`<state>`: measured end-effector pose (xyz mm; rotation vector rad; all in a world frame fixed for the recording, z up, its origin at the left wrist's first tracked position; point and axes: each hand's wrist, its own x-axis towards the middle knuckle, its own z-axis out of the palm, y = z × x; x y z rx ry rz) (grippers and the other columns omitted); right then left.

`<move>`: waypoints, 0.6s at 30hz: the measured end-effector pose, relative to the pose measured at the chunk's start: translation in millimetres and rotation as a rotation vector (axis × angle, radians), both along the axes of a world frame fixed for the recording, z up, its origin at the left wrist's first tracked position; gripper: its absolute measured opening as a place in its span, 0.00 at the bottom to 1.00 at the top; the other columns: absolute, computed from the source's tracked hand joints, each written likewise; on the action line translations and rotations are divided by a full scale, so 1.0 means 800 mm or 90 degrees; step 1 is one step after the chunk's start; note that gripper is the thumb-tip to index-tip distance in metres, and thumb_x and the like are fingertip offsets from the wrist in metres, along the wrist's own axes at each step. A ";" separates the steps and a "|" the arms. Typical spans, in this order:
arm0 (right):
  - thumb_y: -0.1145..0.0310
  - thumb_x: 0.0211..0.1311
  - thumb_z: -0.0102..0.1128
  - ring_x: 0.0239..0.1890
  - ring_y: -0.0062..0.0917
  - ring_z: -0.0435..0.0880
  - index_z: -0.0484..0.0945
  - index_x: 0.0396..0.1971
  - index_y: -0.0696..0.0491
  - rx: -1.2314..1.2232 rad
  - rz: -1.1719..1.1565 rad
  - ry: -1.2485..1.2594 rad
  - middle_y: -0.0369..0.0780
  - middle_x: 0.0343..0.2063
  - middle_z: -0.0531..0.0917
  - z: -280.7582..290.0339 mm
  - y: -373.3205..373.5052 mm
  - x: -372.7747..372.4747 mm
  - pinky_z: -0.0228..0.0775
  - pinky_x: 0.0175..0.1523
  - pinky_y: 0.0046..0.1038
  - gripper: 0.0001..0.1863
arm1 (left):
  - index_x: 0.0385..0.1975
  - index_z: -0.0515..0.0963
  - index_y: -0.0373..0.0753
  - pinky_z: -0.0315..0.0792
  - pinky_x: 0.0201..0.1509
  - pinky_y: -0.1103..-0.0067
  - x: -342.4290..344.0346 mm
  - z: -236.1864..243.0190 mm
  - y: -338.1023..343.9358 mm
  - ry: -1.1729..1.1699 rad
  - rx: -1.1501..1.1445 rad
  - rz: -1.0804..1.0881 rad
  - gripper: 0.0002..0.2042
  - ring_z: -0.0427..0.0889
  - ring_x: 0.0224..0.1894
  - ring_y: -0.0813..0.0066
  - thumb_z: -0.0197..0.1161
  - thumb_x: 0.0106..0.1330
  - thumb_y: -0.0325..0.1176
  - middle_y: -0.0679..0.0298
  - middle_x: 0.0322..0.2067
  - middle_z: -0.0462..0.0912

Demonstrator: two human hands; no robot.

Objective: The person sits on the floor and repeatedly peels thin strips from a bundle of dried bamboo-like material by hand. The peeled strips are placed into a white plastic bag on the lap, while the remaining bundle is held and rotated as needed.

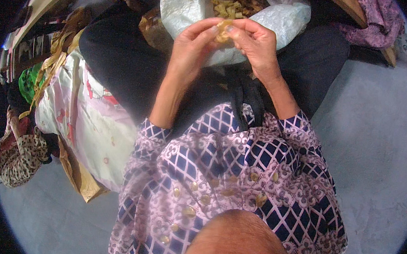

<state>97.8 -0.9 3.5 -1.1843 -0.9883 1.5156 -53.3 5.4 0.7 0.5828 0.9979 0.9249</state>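
Between my two hands is a small, yellowish-tan folded piece (224, 31) that looks like dried leaf strip; I cannot make out its exact kind. My left hand (196, 41) pinches one side of it with thumb and fingers. From the other side, the thumb and fingers of my right hand (257, 44) press on it. Both hands are above the near edge of an open white woven sack (184, 11) lying between my bent legs. Several small tan folded pieces (229, 8) sit inside the sack, with browner ones behind them.
To the left, a pale cloth (95, 133) with red print lies beside long tan dried strips (57, 65) and a brown sheet (82, 177). Another person in a spotted garment (21, 160) is at the far left. Purple cloth (381, 21) hangs by a wooden edge (349, 7).
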 end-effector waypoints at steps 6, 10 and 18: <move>0.71 0.54 0.60 0.23 0.09 0.71 0.78 0.31 0.60 0.067 0.011 -0.148 0.31 0.22 0.79 0.004 0.004 0.004 0.63 0.27 0.13 0.08 | 0.42 0.74 0.31 0.69 0.38 0.87 -0.003 -0.007 0.000 0.089 0.112 -0.072 0.13 0.74 0.30 0.82 0.55 0.63 0.34 0.65 0.33 0.78; 0.72 0.53 0.60 0.22 0.08 0.70 0.79 0.29 0.60 0.070 -0.020 -0.143 0.31 0.20 0.78 0.002 0.004 0.003 0.62 0.26 0.13 0.07 | 0.38 0.74 0.32 0.64 0.29 0.89 -0.011 0.000 -0.002 0.165 0.080 -0.162 0.13 0.67 0.21 0.86 0.53 0.64 0.38 0.70 0.22 0.74; 0.73 0.53 0.59 0.14 0.06 0.57 0.79 0.25 0.58 0.005 -0.197 0.069 0.25 0.12 0.66 0.001 0.016 0.009 0.44 0.18 0.12 0.04 | 0.20 0.66 0.42 0.50 0.15 0.89 0.000 -0.005 -0.015 -0.161 -0.098 -0.030 0.16 0.53 0.10 0.89 0.46 0.68 0.44 0.79 0.09 0.54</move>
